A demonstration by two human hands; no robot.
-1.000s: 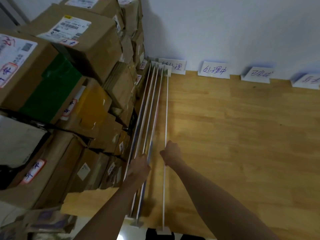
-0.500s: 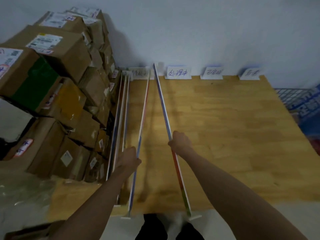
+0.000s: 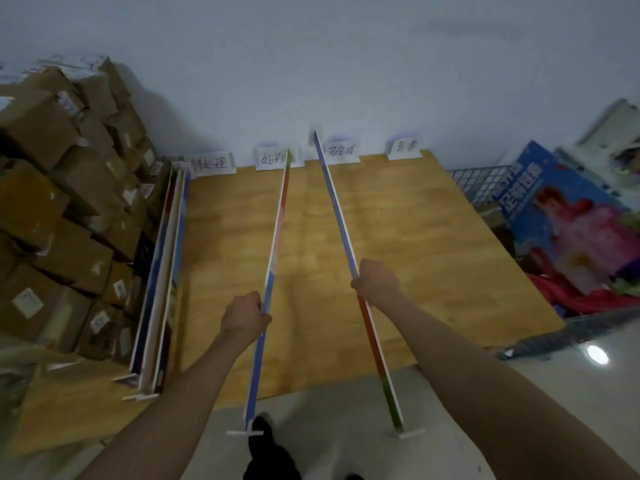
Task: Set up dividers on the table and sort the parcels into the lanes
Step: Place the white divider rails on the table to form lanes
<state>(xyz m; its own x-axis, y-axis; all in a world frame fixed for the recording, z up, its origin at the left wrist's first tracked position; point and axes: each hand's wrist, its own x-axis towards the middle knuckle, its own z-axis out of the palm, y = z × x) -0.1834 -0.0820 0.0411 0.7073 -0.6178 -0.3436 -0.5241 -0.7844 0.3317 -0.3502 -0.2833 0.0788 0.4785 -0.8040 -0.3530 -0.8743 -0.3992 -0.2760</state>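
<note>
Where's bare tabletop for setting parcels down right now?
Bare wood lies between the left divider and the stacked dividers, between the two held dividers, and right of the right divider to the table edge. Boxes crowd the left.

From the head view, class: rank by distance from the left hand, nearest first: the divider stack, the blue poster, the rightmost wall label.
1. Divider stack, just left of the left hand.
2. Rightmost wall label, far, against the wall.
3. Blue poster, far right, off the table.
</note>
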